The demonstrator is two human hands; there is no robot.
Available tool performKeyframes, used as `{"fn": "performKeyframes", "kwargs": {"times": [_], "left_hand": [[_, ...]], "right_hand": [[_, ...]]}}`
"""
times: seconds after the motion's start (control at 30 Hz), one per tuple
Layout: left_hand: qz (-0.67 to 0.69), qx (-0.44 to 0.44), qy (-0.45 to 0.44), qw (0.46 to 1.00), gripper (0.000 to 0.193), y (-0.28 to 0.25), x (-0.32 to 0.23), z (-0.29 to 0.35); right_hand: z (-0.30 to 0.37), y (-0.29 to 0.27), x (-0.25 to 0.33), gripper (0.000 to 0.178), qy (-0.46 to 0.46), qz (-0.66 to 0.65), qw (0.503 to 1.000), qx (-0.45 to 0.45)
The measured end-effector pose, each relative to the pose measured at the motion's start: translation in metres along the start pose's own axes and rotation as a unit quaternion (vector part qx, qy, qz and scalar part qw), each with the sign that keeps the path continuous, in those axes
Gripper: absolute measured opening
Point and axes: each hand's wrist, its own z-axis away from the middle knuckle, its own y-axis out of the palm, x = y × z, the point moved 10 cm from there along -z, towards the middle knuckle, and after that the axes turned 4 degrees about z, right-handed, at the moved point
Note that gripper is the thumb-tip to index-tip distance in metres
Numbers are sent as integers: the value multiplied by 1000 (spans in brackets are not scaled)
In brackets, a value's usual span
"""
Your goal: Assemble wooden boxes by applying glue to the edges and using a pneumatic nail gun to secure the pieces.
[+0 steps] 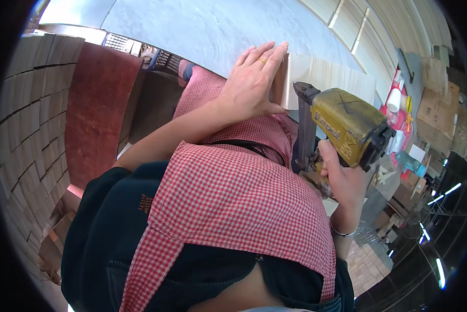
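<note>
My left hand (254, 80), with a ring on one finger, spans the end of a pale wooden box or stack of boards (337, 78), fingers on the far side and thumb at the near corner. The box lies at the near edge of the grey-white worktop (176, 31). My right hand (341, 177) is wrapped round the handle of a worn yellow nail gun (348, 117). The gun's dark nose (303, 89) is beside the box's near corner; whether they touch I cannot tell.
Pale boards (348, 23) lie along the worktop's far right. Wooden blocks (28, 130) are stacked high on my left, beside a reddish-brown panel (98, 114). At right are a white bottle (394, 99), a bluish bottle (410, 163) and cardboard boxes (433, 117).
</note>
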Motion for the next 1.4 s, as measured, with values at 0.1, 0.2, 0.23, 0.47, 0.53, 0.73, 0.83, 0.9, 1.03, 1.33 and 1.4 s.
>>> {"fn": "performKeyframes", "kwargs": {"times": [0.1,0.2,0.23,0.47,0.53,0.73,0.83,0.9,1.03,1.33,1.4], "left_hand": [[5,0,-6,1000,130,0,0,0],[9,-1,-2,1000,130,-1,0,0],[11,-1,-1,1000,130,-1,0,0],[26,-5,-3,1000,131,0,0,0],[23,-4,-2,1000,131,0,-1,-1],[20,-4,-5,1000,132,2,-4,-3],[24,-7,-5,1000,132,2,-4,-3],[26,-8,-5,1000,131,4,-4,-3],[20,-14,5,1000,130,2,-3,-1],[454,-63,-385,801,96,-82,61,61],[674,-142,-396,607,72,-98,63,89]], "right_hand": [[-5,2,9,45,-1,12,1000,17],[-8,1,14,47,3,10,1000,11],[-8,0,15,48,5,9,1000,8],[-11,-2,21,48,14,14,1000,17],[-12,-3,24,48,17,39,999,21],[-21,-7,26,49,8,101,994,50],[-20,-12,23,50,15,95,995,34],[-18,-17,16,50,23,85,996,18],[-11,-64,4,35,42,39,989,-138],[-10,-174,-204,43,65,140,956,-248],[-10,-194,-274,46,93,246,924,-276]]}}
